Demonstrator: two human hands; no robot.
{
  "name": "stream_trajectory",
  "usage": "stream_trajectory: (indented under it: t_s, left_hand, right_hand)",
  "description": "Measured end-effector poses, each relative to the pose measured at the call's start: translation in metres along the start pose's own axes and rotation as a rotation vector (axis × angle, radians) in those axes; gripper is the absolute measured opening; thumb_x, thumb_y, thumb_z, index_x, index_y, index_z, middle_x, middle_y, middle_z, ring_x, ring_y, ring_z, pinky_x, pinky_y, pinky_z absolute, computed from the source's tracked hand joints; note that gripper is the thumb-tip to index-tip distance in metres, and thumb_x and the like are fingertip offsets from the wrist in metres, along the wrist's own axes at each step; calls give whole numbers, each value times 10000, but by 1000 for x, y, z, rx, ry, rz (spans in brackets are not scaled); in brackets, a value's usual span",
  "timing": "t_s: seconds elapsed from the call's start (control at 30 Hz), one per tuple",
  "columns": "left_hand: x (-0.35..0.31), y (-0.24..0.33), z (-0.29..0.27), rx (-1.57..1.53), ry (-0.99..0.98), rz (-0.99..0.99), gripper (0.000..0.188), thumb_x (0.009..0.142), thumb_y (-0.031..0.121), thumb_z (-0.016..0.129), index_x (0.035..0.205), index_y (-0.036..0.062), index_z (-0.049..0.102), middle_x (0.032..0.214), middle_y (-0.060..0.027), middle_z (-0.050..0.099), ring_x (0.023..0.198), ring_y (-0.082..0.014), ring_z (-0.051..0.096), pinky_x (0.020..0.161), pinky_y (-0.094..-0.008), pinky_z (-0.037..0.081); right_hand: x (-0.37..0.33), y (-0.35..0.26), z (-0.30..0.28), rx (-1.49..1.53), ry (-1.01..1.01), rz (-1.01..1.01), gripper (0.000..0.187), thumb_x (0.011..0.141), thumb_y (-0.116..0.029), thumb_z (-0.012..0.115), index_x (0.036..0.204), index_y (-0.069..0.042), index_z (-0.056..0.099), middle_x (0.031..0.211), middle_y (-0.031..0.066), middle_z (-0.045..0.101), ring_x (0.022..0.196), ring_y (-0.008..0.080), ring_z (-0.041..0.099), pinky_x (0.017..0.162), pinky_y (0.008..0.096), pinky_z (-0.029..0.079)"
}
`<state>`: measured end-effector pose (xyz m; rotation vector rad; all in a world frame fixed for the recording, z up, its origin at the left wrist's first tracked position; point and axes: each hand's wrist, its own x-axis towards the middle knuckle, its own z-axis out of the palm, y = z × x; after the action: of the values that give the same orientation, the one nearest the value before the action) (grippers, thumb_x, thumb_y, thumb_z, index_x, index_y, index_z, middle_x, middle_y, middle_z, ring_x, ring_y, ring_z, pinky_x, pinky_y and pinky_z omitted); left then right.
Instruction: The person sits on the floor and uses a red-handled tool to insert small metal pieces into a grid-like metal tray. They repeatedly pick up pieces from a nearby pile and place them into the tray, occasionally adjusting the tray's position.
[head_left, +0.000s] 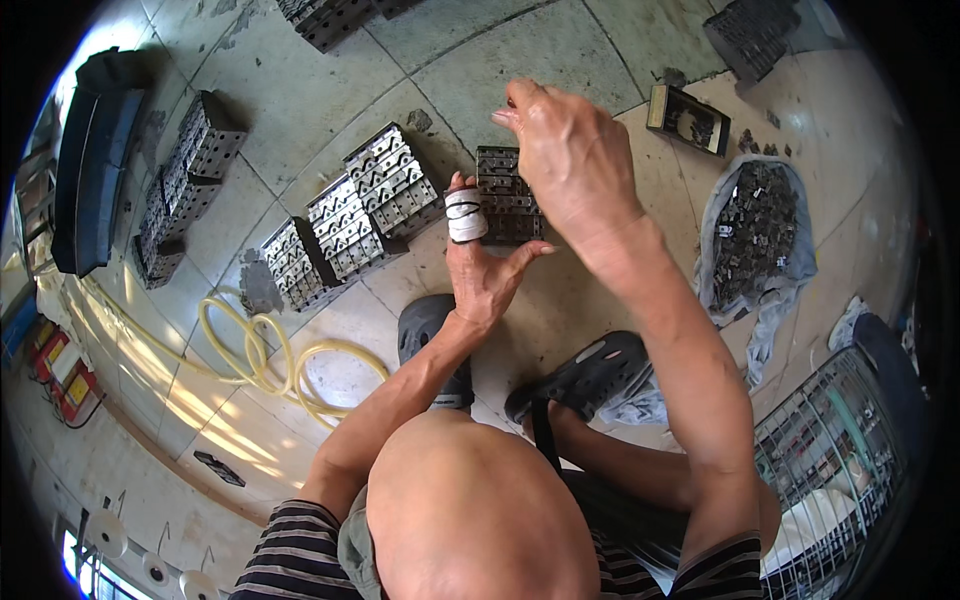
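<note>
A dark metal block (497, 205) with rows of slots and holes lies on the floor ahead of my feet. My left hand (482, 280) holds its near left corner, the fingers along the left side and the thumb stretched along the near edge. White wrapping (465, 215) with a dark band covers part of the fingers. My right hand (580, 150) is closed in a fist above the block's right side and hides part of it. A small reddish bit shows at the fist's far left edge; what it belongs to is hidden.
Similar slotted metal blocks (392, 180) stand to the left, more (190, 190) beyond. A yellow hose (290, 365) coils near my left forearm. On the right are an open box (688, 120), a pale sack (709, 250) of small metal pieces and a wire basket (830, 460).
</note>
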<state>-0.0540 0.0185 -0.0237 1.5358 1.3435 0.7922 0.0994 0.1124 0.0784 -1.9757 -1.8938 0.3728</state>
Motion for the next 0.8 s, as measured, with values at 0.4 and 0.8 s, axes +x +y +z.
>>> stream_trajectory:
  t_s: [0.4,0.8]
  left_hand:
    - [11,6,10,167,-76,33,1020,797,407,864,1574,-28,368,1484,-224,514,1273,-403,539,1065,-486,402]
    - [19,22,4,22,-36,-58,1085,616,210,823,1571,-23,366,1445,-217,558,1187,-432,540,1080,-475,454]
  right_hand:
    - [-26,-28,37,-234,423,162,222,874,-306,791,965,-146,667,908,3,626,1053,254,575,1107,520,339]
    - [-21,32,15,1210,254,68,187,839,-116,870,776,-60,703,794,-2,668,1011,224,648,937,374,525]
